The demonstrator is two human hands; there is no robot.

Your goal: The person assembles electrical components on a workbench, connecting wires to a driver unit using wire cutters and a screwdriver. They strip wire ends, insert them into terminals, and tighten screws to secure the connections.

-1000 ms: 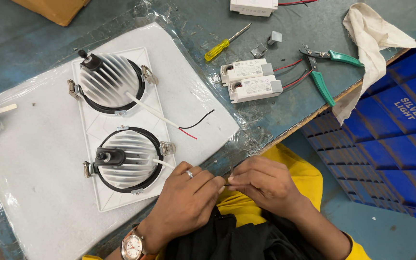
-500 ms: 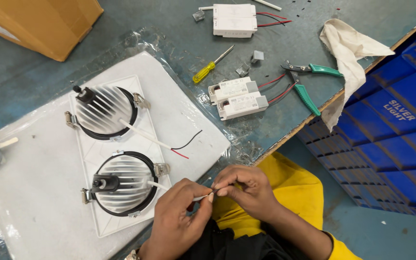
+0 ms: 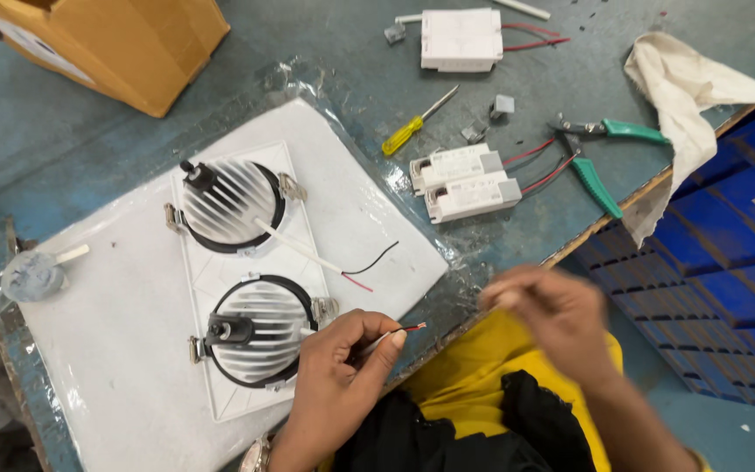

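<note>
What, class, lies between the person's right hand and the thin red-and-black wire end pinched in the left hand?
Nothing visible. The right hand is blurred, hovering apart over the blue-grey table's edge; only open air separates it from the thin red-and-black wire end held by the left hand beside the lower round finned lamp.

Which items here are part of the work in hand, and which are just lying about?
In hand:
- left hand pinching thin red-and-black wire
- near round finned metal lamp on white panel
- right hand, blurred, empty

Lying about:
- yellow-handled screwdriver
- green-handled pliers
- cardboard box
- beige cloth
</note>
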